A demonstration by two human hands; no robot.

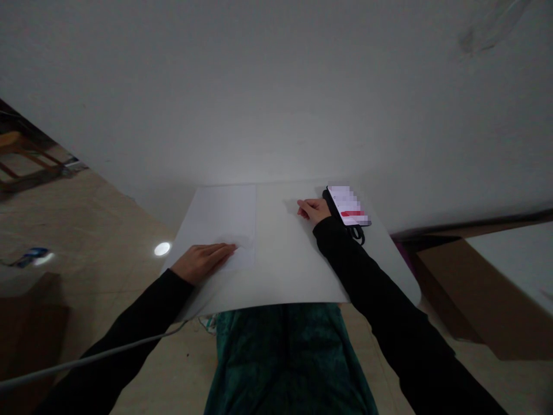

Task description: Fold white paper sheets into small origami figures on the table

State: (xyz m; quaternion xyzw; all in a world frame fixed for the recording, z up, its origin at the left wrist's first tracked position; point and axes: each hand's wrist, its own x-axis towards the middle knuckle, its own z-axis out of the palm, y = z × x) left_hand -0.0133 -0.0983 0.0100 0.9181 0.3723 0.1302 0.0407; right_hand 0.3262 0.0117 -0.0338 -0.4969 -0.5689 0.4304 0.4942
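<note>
A sheet of white paper [220, 216] lies on the left part of a small white table [285, 271]. My left hand [205, 260] rests flat on the paper's lower part, fingers stretched out together to the right. Over the table's right half, my right hand [314, 210] is closed, its fingers curled and pointing left. Whatever its fingers may hold is hidden or too small to name. Just right of that hand, a phone [349, 206] with a lit screen leans on a black holder. A black loop [357, 233] shows below the phone.
The table's far edge meets a grey wall [276, 92]. A cable [95, 358] crosses at lower left, by the left sleeve. At right stands a cardboard box [488, 288]; at far left, a wooden stool [21, 147]. Green cloth [280, 357] covers my lap below the near edge.
</note>
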